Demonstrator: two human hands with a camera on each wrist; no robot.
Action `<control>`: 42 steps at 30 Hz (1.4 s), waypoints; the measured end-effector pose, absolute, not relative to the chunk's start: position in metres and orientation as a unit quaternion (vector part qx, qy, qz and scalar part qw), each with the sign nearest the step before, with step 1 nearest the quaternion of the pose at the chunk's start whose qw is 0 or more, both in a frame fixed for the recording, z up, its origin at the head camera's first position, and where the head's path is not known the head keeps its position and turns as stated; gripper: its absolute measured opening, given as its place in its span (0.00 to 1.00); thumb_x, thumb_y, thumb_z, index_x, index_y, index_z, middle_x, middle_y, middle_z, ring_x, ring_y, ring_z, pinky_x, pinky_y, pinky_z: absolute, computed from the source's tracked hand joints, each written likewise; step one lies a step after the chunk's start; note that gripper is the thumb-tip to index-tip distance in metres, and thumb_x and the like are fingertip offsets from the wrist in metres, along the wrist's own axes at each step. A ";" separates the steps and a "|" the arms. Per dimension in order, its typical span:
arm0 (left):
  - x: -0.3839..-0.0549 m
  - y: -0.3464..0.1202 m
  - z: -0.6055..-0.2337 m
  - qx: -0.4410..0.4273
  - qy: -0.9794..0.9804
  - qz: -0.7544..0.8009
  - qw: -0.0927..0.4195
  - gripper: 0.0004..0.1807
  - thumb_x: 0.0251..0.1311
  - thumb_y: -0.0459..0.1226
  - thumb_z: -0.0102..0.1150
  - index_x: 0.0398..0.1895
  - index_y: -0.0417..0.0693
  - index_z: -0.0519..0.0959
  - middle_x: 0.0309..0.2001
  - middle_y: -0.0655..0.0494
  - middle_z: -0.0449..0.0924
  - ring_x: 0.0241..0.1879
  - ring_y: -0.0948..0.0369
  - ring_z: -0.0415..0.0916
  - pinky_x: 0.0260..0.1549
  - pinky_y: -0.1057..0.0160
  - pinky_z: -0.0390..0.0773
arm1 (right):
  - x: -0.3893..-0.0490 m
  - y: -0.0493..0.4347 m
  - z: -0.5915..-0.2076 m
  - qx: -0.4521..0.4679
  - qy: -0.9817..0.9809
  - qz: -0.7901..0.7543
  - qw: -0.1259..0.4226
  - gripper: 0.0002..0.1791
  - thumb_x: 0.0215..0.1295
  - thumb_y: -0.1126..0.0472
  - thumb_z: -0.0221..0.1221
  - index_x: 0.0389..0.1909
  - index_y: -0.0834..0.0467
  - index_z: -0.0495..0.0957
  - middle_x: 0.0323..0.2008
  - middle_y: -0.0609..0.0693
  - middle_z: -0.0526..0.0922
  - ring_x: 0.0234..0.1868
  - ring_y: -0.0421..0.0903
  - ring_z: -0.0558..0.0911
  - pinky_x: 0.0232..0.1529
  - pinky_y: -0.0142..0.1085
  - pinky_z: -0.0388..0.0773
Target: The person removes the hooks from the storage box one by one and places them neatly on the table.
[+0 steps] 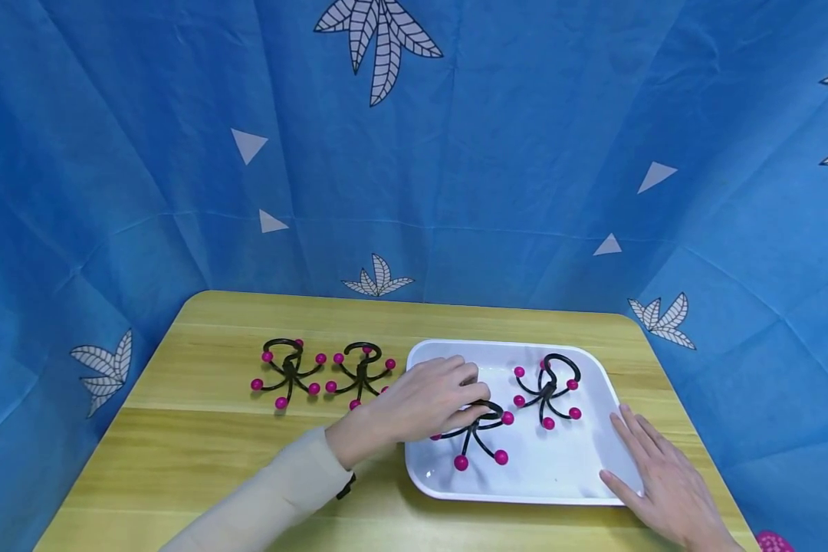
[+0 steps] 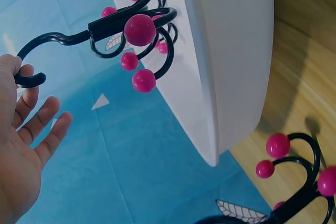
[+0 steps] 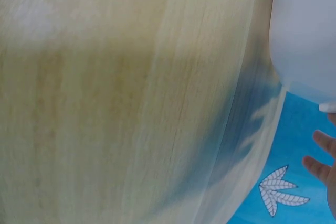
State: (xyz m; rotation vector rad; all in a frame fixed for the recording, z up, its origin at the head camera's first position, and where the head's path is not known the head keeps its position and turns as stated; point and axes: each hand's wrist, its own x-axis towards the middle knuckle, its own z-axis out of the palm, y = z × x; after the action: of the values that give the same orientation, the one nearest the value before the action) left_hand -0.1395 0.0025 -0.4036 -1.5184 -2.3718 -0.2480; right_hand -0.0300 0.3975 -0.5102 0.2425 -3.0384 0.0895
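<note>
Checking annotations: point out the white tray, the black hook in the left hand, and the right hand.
White tray (image 1: 548, 464), head view: bare floor.
Held black hook (image 2: 111, 23), left wrist view: central shaft.
Right hand (image 1: 669, 484), head view: back of the hand.

blue cloth (image 1: 524, 153) behind wooden table (image 1: 200, 437)

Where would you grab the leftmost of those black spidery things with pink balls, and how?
I'd take the leftmost hanger by its curved hook, probably from above: the hook stands uppermost, over splayed arms tipped with pink balls, while the neighbouring hanger sits close on its right.
</note>
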 end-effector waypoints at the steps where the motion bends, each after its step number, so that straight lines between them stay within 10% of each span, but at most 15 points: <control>1: -0.139 0.000 -0.403 -0.531 -0.826 -0.091 0.163 0.10 0.78 0.50 0.55 0.44 0.60 0.83 0.37 0.64 0.79 0.35 0.65 0.71 0.34 0.72 0.71 | -0.030 0.397 -0.510 0.079 -0.995 0.029 0.046 0.53 0.67 0.31 0.61 0.84 0.56 0.56 0.83 0.58 0.58 0.75 0.64 0.64 0.67 0.71 0.68; 42: -0.116 -0.097 -0.383 -0.466 -0.842 -0.143 0.232 0.07 0.71 0.46 0.65 0.42 0.55 0.85 0.36 0.62 0.80 0.36 0.64 0.73 0.35 0.70 0.77 | -0.031 0.397 -0.508 0.071 -0.997 0.025 0.033 0.53 0.68 0.31 0.60 0.83 0.57 0.57 0.83 0.59 0.57 0.75 0.66 0.65 0.68 0.73 0.68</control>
State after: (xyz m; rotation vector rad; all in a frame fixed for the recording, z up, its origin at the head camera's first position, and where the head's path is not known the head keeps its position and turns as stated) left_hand -0.1162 -0.0970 -0.3833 -1.2813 -2.3143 -0.3928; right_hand -0.0312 0.3967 -0.5083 0.2173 -3.0674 0.0757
